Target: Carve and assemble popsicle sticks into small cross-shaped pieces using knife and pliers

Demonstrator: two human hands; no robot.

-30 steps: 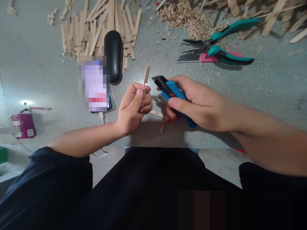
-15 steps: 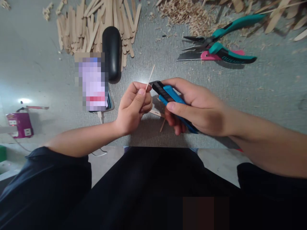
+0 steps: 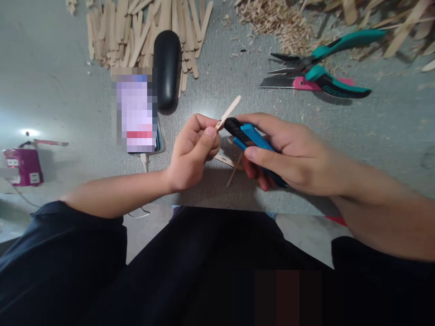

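Between thumb and forefinger, my left hand (image 3: 197,151) pinches a flat wooden stick (image 3: 231,108) with a small slot in it, its rounded end pointing up and to the right. My right hand (image 3: 285,151) is wrapped round a blue and black utility knife (image 3: 253,136). The knife's tip is right beside the stick, close to my left fingertips; its blade is hard to make out. On the table below and between my hands lie another slotted stick (image 3: 224,159) and a thin wooden strip (image 3: 233,174), partly hidden by my right hand.
Many wooden sticks (image 3: 118,31) lie at the back left, near a black case (image 3: 167,70) and a phone (image 3: 136,113). Teal-handled pliers (image 3: 350,43) rest on a pink knife (image 3: 304,83) at the right, below wood shavings (image 3: 282,27). A purple power block (image 3: 23,167) sits far left.
The stick in my left hand has turned from edge-on to showing its flat face and slot. The whole view has shifted slightly, with both hands appearing a little farther right.
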